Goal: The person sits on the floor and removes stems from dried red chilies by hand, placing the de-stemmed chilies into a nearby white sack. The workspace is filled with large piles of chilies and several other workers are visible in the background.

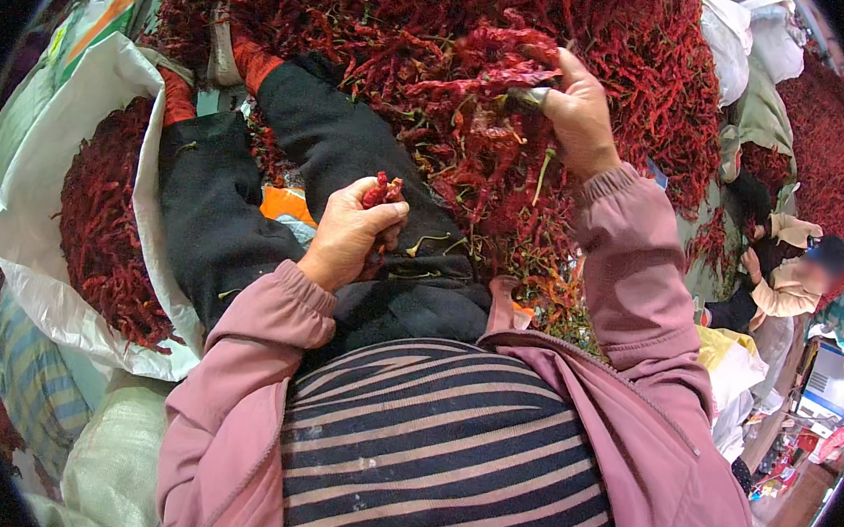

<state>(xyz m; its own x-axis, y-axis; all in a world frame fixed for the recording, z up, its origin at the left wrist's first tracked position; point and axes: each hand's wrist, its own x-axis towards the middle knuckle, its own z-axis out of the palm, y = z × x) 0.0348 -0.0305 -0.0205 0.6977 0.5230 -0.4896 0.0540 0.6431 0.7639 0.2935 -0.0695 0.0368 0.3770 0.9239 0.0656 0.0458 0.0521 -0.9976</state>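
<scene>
My left hand (357, 231) is closed around a few dried red chilies (383, 191), their tips showing above the thumb, over my thigh. My right hand (582, 112) holds dried red chilies (511, 64) between thumb and fingers above the large pile of dried red chilies (414, 7). Something dull and metallic-looking sits at the right thumb; I cannot tell what it is. Several loose chili stems (427, 243) lie on my black trousers. To the left, an open white woven sack (27, 214) holds more dried chilies (112, 236).
Stuffed woven sacks (115, 455) stand at the lower left, and white bags (727, 45) at the upper right. A person (789, 288) in a light top sits at the right beside another chili heap (828, 141). My legs stretch between the sack and the pile.
</scene>
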